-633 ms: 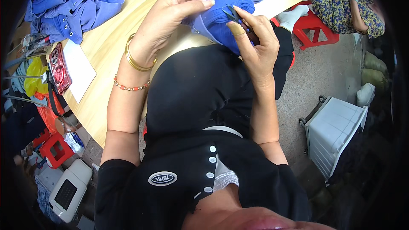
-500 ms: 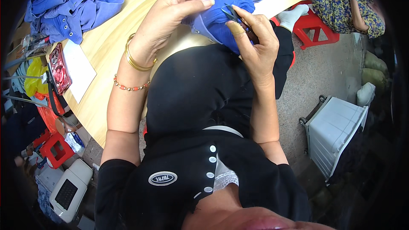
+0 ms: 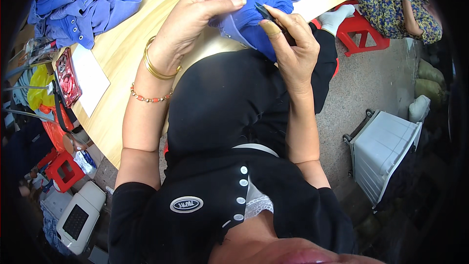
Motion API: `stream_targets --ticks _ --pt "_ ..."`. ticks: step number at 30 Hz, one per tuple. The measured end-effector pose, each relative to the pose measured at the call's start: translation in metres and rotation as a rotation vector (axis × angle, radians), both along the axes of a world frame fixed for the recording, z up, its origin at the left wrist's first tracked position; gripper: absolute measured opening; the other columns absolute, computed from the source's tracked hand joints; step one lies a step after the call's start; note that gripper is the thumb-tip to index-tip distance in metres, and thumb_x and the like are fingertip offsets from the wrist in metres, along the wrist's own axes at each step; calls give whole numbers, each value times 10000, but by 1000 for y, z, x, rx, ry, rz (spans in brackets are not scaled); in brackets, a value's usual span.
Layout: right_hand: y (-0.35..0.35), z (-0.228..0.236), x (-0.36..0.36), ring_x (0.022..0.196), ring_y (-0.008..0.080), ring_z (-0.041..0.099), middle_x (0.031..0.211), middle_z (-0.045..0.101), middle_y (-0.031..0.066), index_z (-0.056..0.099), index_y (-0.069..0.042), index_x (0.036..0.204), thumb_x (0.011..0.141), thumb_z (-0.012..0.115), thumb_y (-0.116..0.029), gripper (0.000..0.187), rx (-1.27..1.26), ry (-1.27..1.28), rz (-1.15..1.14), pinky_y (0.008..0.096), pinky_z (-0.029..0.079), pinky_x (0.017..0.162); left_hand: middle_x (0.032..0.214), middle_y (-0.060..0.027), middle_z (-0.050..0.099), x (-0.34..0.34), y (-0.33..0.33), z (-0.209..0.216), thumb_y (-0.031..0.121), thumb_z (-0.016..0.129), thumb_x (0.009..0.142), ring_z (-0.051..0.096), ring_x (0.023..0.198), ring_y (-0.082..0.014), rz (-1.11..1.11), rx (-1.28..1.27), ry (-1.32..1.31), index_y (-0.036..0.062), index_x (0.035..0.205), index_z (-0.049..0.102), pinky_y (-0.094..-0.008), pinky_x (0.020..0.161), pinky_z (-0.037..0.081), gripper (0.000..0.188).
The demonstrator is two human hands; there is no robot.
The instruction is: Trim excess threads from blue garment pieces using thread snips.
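Note:
A blue garment (image 3: 251, 27) with a ribbed body hangs over the table edge at the top middle. My left hand (image 3: 205, 10) pinches its upper edge between thumb and fingers, holding a flap of the cloth up. A pair of dark thread snips (image 3: 264, 11) is gripped in my right hand (image 3: 295, 44), blades pointing up and left, right by the raised cloth. The blade tips look closed together. Some yellowish tape or covering wraps my right thumb. The snips' handle is mostly hidden inside my right palm.
Piled blue garments (image 3: 93, 5) cover the upper left of the wooden table (image 3: 110, 132). A red patterned case (image 3: 68, 78) and a white sheet (image 3: 91, 80) lie at its left edge. Right of me are a red stool (image 3: 361, 34), another person (image 3: 391, 12) and a grey wheeled bin (image 3: 383, 146).
The snips' blades, apart half a second ago, are now together. Their tips have shifted slightly up and left against the cloth. My left hand keeps its pinch nearly unmoved.

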State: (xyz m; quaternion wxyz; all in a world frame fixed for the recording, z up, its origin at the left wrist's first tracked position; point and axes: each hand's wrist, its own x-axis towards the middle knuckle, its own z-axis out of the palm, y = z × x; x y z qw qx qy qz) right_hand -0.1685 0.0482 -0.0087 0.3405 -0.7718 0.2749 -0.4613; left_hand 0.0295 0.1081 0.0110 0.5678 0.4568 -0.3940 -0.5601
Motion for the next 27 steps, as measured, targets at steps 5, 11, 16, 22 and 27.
stream_targets --ticks 5,11,16,22,27 --pt "-3 1 1 715 76 542 802 623 13 762 -35 1061 825 781 -24 237 -39 -27 -7 208 417 629 1004 -21 710 -2 0 -1 128 661 933 631 906 -65 21 10 10 -5 1156 688 -204 837 475 261" --pt "-16 18 10 697 -2 478 820 576 -70 730 -15 1077 940 723 -179 214 675 -333 184 170 366 599 1034 -32 705 -14 5 11 108 619 974 628 941 -77 107 -201 -137 -23 1178 656 -221 867 492 244" --pt "-34 23 11 538 -15 388 639 505 -107 731 -76 910 929 735 -229 154 726 -181 248 181 254 484 1017 24 666 -9 3 1 94 623 985 588 919 -39 194 -282 -310 9 1171 671 -191 811 472 211" --pt "-43 49 16 531 -8 380 649 501 -91 732 -46 954 947 704 -319 275 651 -117 228 180 244 483 1023 7 672 -4 -1 -6 83 636 976 604 943 -46 190 -287 -318 0 1145 678 -189 844 482 194" --pt "-37 43 17 736 33 596 867 686 -19 721 -8 988 898 752 -113 141 692 -7 374 193 472 649 1018 3 680 3 -4 -5 84 649 968 610 930 -47 235 -312 -265 2 1141 680 -191 848 492 194"
